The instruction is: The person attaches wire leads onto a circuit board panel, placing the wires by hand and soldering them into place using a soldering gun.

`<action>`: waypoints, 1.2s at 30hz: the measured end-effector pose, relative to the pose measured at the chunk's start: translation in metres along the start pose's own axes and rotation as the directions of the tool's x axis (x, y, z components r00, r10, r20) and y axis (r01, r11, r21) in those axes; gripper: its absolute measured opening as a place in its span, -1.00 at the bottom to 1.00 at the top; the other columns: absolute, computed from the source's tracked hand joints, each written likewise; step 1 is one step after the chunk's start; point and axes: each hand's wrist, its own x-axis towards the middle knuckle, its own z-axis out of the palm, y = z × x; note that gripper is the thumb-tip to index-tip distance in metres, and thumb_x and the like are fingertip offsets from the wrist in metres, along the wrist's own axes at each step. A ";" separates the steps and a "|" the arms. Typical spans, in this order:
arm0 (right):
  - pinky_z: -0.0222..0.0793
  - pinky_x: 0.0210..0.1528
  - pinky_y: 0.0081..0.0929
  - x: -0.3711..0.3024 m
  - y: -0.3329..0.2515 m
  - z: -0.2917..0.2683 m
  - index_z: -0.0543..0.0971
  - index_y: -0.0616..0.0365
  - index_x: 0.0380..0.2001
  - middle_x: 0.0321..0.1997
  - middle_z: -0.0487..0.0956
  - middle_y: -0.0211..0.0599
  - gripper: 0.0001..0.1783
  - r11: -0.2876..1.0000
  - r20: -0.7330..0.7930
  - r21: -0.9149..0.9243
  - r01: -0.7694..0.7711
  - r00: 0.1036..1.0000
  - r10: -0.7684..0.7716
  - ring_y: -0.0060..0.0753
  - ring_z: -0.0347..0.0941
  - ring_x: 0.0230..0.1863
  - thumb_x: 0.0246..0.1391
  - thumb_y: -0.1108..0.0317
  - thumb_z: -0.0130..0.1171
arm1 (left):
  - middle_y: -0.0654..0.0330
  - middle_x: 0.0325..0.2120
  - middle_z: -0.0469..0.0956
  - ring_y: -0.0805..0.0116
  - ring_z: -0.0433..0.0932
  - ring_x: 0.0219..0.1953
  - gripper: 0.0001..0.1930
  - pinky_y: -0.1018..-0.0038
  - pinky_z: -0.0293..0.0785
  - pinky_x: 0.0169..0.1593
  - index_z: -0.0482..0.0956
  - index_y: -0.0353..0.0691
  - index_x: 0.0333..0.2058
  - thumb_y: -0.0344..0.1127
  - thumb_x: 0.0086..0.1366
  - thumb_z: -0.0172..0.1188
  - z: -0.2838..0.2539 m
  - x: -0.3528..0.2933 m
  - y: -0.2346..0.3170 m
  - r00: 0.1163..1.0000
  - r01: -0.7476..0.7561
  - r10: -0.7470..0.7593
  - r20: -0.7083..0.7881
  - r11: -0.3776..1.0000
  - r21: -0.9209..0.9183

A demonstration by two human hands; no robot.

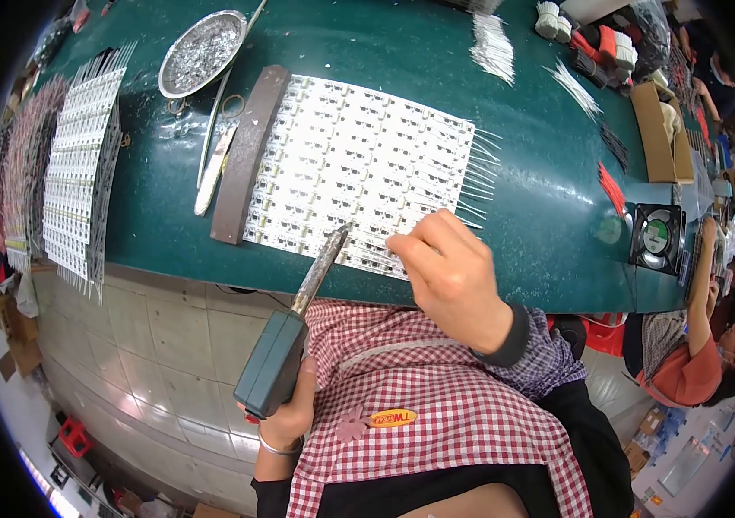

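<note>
Green table [549, 242] spread beneath the right hand [458, 269], fingers pinched together at white circuit boards [333, 147]; the left hand [292, 419] clamped its fingers round a soldering iron [272, 358], tiled floor [160, 345] leftward of them.

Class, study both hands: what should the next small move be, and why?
Probably the left hand should steady the soldering gun so its tip stays near the right hand. The tip is at the white panel's lower part, with the right hand's fingers close by, and white wires extend past its right edge. Whether that hand holds a wire is too small to tell.
</note>
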 end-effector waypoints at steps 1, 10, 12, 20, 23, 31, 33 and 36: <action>0.34 -0.42 -0.40 0.002 -0.003 -0.005 0.57 0.20 -0.37 -0.46 0.37 -0.32 -0.75 1.000 0.001 0.001 0.000 1.000 0.000 -0.30 0.36 -0.40 -0.24 0.61 0.19 | 0.08 -0.41 0.63 0.28 0.62 -0.48 -0.82 0.44 0.52 -0.39 0.63 -0.42 -0.30 -0.48 0.11 0.37 0.000 -0.001 0.000 1.000 0.001 -0.001 0.000 1.000 0.001; 0.29 -0.49 -0.38 0.005 0.010 0.023 0.60 0.21 -0.38 -0.53 0.39 -0.30 -0.76 0.999 -0.108 0.041 -0.004 0.994 0.008 -0.27 0.38 -0.48 -0.20 0.68 0.30 | 0.06 -0.42 0.64 0.24 0.63 -0.50 -0.79 0.43 0.52 -0.40 0.63 -0.40 -0.32 -0.46 0.06 0.40 0.002 -0.001 -0.003 0.999 0.051 -0.052 -0.012 0.998 -0.031; 0.33 -0.44 -0.41 0.003 0.012 0.025 0.58 0.22 -0.37 -0.47 0.35 -0.32 -0.77 1.000 -0.080 -0.012 0.014 0.997 -0.015 -0.32 0.35 -0.41 -0.22 0.60 0.24 | 0.12 -0.17 0.61 0.37 0.58 -0.18 -0.62 0.48 0.49 -0.09 0.55 -0.39 -0.03 -0.49 0.16 0.36 -0.003 -0.008 -0.006 0.984 0.133 -0.125 0.127 0.990 -0.050; 0.33 -0.44 -0.40 0.004 0.012 0.029 0.58 0.21 -0.38 -0.47 0.34 -0.32 -0.77 0.999 -0.091 -0.041 0.020 0.996 -0.024 -0.32 0.34 -0.41 -0.24 0.58 0.23 | 0.15 -0.21 0.61 0.38 0.57 -0.22 -0.67 0.47 0.49 -0.13 0.57 -0.38 -0.08 -0.48 0.16 0.36 0.002 -0.004 -0.005 0.980 0.169 -0.156 0.125 0.981 -0.099; 0.33 -0.43 -0.40 0.004 0.012 0.030 0.57 0.21 -0.39 -0.47 0.34 -0.33 -0.78 0.999 -0.082 -0.042 0.019 0.996 -0.023 -0.31 0.34 -0.40 -0.24 0.57 0.22 | 0.08 -0.33 0.60 0.27 0.59 -0.36 -0.74 0.44 0.50 -0.27 0.59 -0.40 -0.23 -0.51 0.08 0.36 0.006 0.003 0.000 0.985 0.153 -0.146 0.096 0.986 -0.069; 0.34 -0.43 -0.40 0.004 0.012 0.029 0.56 0.21 -0.39 -0.46 0.33 -0.32 -0.78 0.998 -0.063 -0.052 0.017 0.998 -0.021 -0.31 0.34 -0.38 -0.25 0.56 0.21 | 0.03 -0.43 0.58 0.20 0.59 -0.50 -0.80 0.40 0.50 -0.40 0.60 -0.40 -0.34 -0.54 0.00 0.35 0.004 0.004 0.001 0.992 0.090 -0.090 0.090 0.996 0.007; 0.34 -0.43 -0.40 0.004 0.012 0.029 0.55 0.21 -0.40 -0.46 0.33 -0.32 -0.78 0.998 -0.065 -0.052 0.021 0.998 -0.024 -0.31 0.33 -0.38 -0.25 0.56 0.20 | 0.06 -0.42 0.59 0.24 0.58 -0.49 -0.79 0.41 0.50 -0.40 0.60 -0.41 -0.32 -0.51 0.04 0.36 0.004 0.002 0.002 0.981 0.186 -0.182 0.062 0.980 -0.067; 0.34 -0.43 -0.41 0.005 0.011 0.028 0.55 0.22 -0.40 -0.45 0.33 -0.31 -0.78 0.999 -0.063 -0.045 0.022 0.998 -0.025 -0.31 0.33 -0.37 -0.25 0.56 0.20 | 0.20 -0.30 0.59 0.44 0.54 -0.32 -0.72 0.50 0.45 -0.24 0.58 -0.37 -0.14 -0.49 0.16 0.35 0.003 -0.003 0.005 0.986 0.163 -0.159 0.045 0.980 -0.114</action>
